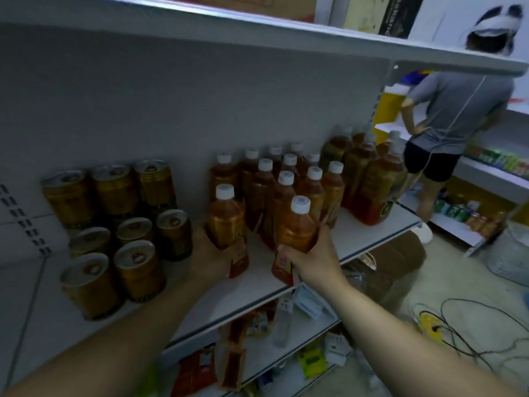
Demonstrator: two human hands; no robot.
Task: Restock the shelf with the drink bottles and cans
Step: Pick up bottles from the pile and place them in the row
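Amber clear-plastic bottle with white ribbed cap (pixel 226 222): on smooth white metal shelf (pixel 257 285), your left hand (pixel 210 255) fingers clamped round it | second such bottle (pixel 297 227): shelf's front edge, your right hand (pixel 313 260) fingers wrapped round it | squat gold metal cans (pixel 114 224): just left

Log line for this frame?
left hand: grips white-capped amber plastic bottle | right hand: grips second amber bottle | place: front of white metal shelf | gold metal cans alongside
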